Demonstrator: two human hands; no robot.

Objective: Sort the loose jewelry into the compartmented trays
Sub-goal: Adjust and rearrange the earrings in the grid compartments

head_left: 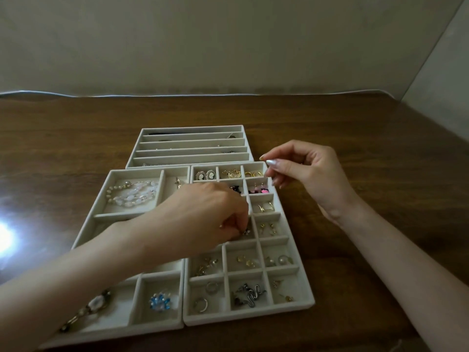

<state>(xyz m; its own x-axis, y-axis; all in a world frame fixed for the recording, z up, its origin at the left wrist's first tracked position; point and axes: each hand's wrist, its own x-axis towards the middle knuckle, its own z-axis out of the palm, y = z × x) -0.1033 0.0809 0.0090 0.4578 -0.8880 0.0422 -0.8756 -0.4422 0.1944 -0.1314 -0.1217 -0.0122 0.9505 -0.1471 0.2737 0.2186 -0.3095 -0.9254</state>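
Note:
Three pale grey felt trays lie together on the wooden table. The small-cell tray (pixel 303 295) on the right holds earrings and rings in most cells. My left hand (pixel 203 217) reaches over its middle column and pinches a small sparkly earring (pixel 245 232) at one cell. My right hand (pixel 307 171) hovers above the tray's far right corner, fingers loosely curled, holding nothing that I can see. The large-cell tray (pixel 101 217) on the left holds a pearl bracelet (pixel 132 195), a blue flower brooch (pixel 160 302) and a gold chain piece (pixel 86 311). The long-slot tray (pixel 132 161) lies behind.
Bare brown table (pixel 368 153) stretches to the right and behind the trays, up to a beige wall. A bright light glare (pixel 5 237) sits on the table at the left edge. My left forearm crosses over the large-cell tray.

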